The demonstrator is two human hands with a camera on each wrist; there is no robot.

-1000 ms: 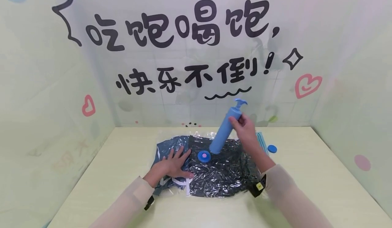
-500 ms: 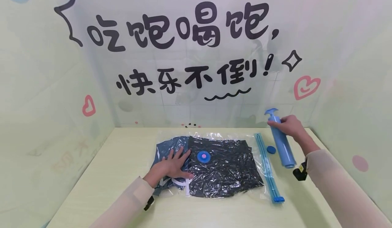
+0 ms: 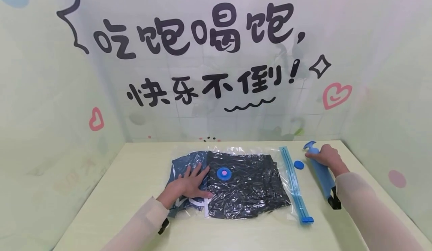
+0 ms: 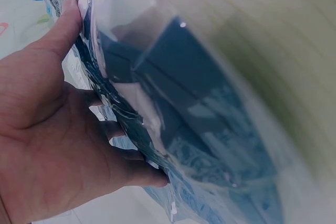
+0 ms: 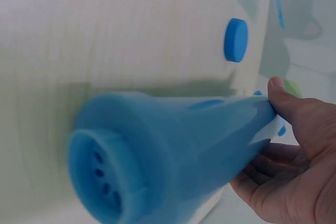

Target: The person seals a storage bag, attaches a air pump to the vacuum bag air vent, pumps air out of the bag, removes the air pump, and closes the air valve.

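Observation:
A clear vacuum storage bag (image 3: 249, 191) with dark folded clothes inside lies flat, its round blue valve (image 3: 224, 174) facing up with a pink centre. My left hand (image 3: 189, 183) rests on the bag's left part, fingers spread and straight over the blue-grey cloth; the left wrist view shows the palm (image 4: 58, 145) and the bag's wrinkled film. At the right, my right hand (image 3: 329, 156) grips a blue hand pump (image 3: 320, 176) near its handle end. In the right wrist view the pump's round nozzle (image 5: 100, 174) with small holes faces the camera, and fingers (image 5: 289, 100) wrap the far end.
A round blue cap (image 3: 298, 165) lies between the bag and the pump. The bag's blue zip strip (image 3: 293, 183) runs down its right side, with a blue slider (image 3: 307, 220) at the near end. A printed wall (image 3: 216, 123) stands behind the table (image 3: 111, 191).
My right hand has carried the pump from above the bag, near the valve, to the right and then down toward the table. The left hand has stayed on the bag.

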